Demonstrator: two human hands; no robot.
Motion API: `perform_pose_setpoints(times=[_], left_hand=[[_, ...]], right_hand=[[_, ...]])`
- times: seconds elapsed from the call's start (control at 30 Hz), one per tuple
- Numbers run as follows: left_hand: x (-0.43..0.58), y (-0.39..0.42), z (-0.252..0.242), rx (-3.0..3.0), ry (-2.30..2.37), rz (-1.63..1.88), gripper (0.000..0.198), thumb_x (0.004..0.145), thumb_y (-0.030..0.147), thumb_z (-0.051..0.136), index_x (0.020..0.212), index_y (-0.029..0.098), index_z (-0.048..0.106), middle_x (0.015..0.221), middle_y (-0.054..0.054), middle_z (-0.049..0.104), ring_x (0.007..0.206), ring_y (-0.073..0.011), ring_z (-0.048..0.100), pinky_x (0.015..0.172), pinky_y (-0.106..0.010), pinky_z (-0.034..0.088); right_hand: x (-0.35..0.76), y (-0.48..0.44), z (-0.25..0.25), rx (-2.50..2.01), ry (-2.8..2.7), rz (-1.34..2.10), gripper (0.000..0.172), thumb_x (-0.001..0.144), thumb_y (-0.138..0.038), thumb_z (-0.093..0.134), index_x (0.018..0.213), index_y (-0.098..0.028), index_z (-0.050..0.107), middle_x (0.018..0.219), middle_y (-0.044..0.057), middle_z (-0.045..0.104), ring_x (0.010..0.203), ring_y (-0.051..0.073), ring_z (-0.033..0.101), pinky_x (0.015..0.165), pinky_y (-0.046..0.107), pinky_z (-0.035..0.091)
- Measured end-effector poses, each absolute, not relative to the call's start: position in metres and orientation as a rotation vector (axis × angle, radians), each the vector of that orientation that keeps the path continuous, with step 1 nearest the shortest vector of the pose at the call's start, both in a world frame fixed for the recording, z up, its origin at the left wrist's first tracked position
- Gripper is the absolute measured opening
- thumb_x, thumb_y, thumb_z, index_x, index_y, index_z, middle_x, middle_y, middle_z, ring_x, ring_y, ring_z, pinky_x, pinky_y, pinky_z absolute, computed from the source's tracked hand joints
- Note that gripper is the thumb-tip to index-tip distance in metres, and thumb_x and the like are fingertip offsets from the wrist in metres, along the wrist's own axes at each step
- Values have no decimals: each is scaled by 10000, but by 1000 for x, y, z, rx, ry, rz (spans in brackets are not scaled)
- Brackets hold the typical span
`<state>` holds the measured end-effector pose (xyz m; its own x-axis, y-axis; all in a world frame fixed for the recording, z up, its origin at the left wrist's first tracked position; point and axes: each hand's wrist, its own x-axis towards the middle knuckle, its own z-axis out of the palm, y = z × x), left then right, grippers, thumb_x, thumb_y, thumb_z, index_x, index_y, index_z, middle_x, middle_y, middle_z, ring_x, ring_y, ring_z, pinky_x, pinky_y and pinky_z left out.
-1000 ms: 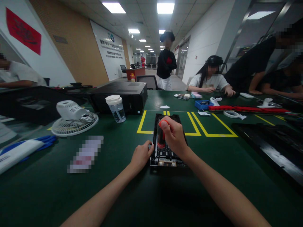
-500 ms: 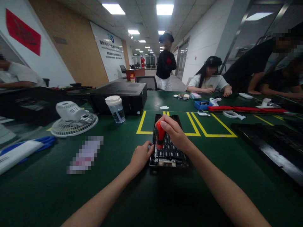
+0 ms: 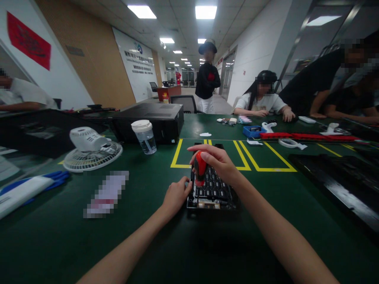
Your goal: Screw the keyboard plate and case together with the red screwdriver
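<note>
The right hand (image 3: 217, 163) is closed around the red-handled screwdriver (image 3: 200, 167), holding it upright and pointing down into the black grilled unit (image 3: 213, 191), a grip suited to pressing and turning. The left hand (image 3: 174, 197) curls against the unit's near left edge, probably bracing it on the green worktop (image 3: 148, 189); whether it grips is unclear. A small fan (image 3: 91, 152) lies well to the left.

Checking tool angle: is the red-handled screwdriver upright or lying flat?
Roughly upright: the screwdriver stands in the right hand, handle above the black grilled unit.
</note>
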<state>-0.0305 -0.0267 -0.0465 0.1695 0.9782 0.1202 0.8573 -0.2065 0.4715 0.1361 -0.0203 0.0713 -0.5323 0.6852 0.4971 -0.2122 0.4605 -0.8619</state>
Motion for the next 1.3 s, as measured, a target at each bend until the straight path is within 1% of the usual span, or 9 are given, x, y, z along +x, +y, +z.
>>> perform_pose_setpoints(times=[0.07, 0.17, 0.23, 0.33, 0.53, 0.9, 1.03, 1.3], left_hand=[[-31, -26, -48, 2155, 1746, 593, 293, 873, 411, 333, 980, 231, 539, 745, -26, 668, 697, -162, 620, 598, -228, 364], [-31, -26, -49, 2154, 1751, 602, 296, 872, 413, 335, 980, 231, 542, 759, -28, 667, 699, -159, 618, 599, -226, 367], [-31, -26, -48, 2152, 1755, 593, 299, 872, 413, 334, 978, 227, 543, 732, -25, 662, 673, -154, 611, 587, -224, 363], [-31, -26, -48, 2151, 1758, 582, 295, 873, 404, 336, 981, 225, 544, 695, -14, 652, 637, -146, 600, 571, -221, 353], [-30, -26, -47, 2145, 1772, 579, 283, 870, 391, 348, 982, 224, 546, 694, -13, 652, 624, -139, 597, 561, -216, 347], [-30, -27, -47, 2157, 1771, 590, 283, 869, 390, 346, 982, 229, 550, 700, -12, 652, 634, -144, 600, 582, -223, 360], [-29, -27, -46, 2134, 1792, 567, 291, 868, 392, 352, 978, 219, 559, 749, -25, 664, 670, -141, 606, 613, -222, 371], [-28, -28, -43, 2144, 1805, 538, 291, 872, 382, 347, 979, 210, 557, 739, -28, 662, 659, -145, 604, 597, -225, 364]], right_hand=[[138, -19, 72, -422, -1803, 1192, 308, 872, -319, 457, 1109, -154, 562, 870, 58, 617, 714, 118, 603, 649, 244, 494], [138, -19, 71, -417, -1802, 1178, 287, 870, -321, 463, 1069, -155, 588, 865, 54, 620, 719, 118, 604, 651, 241, 492], [138, -18, 71, -428, -1801, 1157, 271, 866, -325, 470, 1032, -154, 599, 860, 52, 621, 714, 116, 602, 647, 238, 490], [138, -18, 71, -463, -1811, 1111, 258, 856, -339, 482, 982, -149, 603, 830, 46, 622, 692, 113, 595, 639, 237, 486], [138, -19, 72, -485, -1820, 1067, 264, 842, -367, 494, 934, -141, 595, 764, 31, 610, 651, 108, 580, 627, 237, 480], [137, -20, 74, -458, -1833, 1021, 237, 838, -343, 507, 900, -131, 594, 735, 28, 602, 678, 111, 579, 636, 237, 472], [137, -22, 75, -463, -1840, 1022, 247, 833, -356, 511, 899, -130, 585, 733, 27, 601, 678, 112, 582, 620, 232, 475], [137, -23, 76, -500, -1837, 1034, 233, 817, -362, 530, 873, -142, 582, 718, 17, 595, 657, 104, 576, 590, 216, 469]])
